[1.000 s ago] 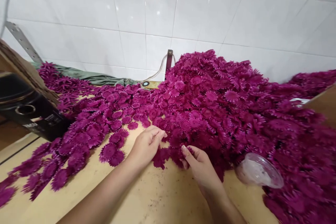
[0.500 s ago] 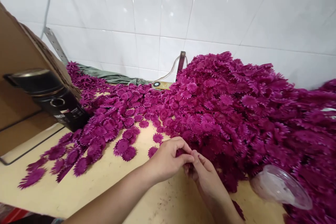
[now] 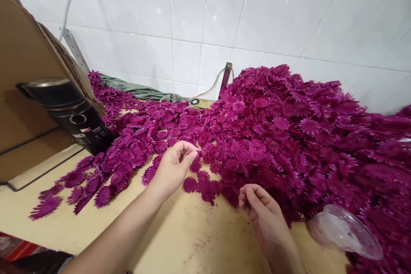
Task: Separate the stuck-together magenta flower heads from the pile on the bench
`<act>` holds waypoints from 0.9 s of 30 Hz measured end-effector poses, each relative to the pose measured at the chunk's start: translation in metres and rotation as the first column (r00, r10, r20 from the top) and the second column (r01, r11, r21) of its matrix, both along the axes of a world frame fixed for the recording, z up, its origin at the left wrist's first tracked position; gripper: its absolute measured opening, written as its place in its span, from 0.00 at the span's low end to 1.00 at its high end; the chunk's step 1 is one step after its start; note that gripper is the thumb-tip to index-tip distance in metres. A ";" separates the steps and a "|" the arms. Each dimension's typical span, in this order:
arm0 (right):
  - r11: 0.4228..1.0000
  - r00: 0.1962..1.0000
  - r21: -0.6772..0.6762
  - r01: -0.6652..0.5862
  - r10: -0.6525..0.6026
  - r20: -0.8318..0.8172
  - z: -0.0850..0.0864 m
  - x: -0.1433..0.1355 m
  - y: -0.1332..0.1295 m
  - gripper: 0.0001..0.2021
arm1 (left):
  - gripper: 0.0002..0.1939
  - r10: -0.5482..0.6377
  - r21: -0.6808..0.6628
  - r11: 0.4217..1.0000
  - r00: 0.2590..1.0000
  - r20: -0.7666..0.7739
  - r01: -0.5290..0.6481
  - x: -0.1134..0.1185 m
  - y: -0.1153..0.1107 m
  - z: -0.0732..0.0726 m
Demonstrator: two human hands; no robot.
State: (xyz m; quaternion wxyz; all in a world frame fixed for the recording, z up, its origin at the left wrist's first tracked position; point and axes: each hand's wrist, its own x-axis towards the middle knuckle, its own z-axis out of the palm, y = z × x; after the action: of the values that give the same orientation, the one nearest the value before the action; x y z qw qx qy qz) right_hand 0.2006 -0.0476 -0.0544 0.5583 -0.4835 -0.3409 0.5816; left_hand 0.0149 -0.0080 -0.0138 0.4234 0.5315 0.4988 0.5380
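My left hand (image 3: pixel 173 167) is out over the bench (image 3: pixel 96 227), thumb and forefinger pinched together at the near edge of the flat spread of petals (image 3: pixel 144 141); the grip is narrow, and I cannot tell whether a petal sits between the fingertips. My right hand (image 3: pixel 261 209) rests lower and nearer to me, fingers curled loosely inward at the foot of the heap (image 3: pixel 289 137), its grip half-closed with nothing I can make out inside it. The magenta heap rises to the right against the tiled wall (image 3: pixel 192 17), and a thinner layer of single petals runs left across the bench. A few loose petals (image 3: pixel 199 182) lie between my two hands. A clear plastic cup (image 3: pixel 345 231) lies tipped on its side just right of my right hand, at the heap's edge. A black can (image 3: pixel 69 113) stands at the left, beside a cardboard sheet (image 3: pixel 25 68).
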 end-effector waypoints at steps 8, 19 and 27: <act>0.959 0.924 0.169 -0.229 0.160 0.346 0.009 -0.033 -0.001 0.14 | 0.19 -0.213 -0.173 0.949 0.940 0.265 0.264 0.025 -0.021 -0.014; 0.949 0.893 0.172 -0.265 0.174 0.415 0.009 -0.034 0.001 0.12 | 0.10 -0.208 -0.255 0.928 0.946 0.249 0.272 0.017 -0.018 -0.019; 0.911 0.853 0.166 -0.377 0.271 0.446 0.014 -0.040 0.006 0.11 | 0.05 -0.212 -0.226 0.943 0.964 0.159 0.245 0.018 -0.016 -0.024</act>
State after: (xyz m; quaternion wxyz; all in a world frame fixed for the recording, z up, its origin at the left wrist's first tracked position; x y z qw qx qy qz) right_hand 0.1608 -0.0412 -0.0402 0.4225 -0.4570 -0.5979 0.5051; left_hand 0.0332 -0.0239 -0.0377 0.5772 0.4929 0.4666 0.4540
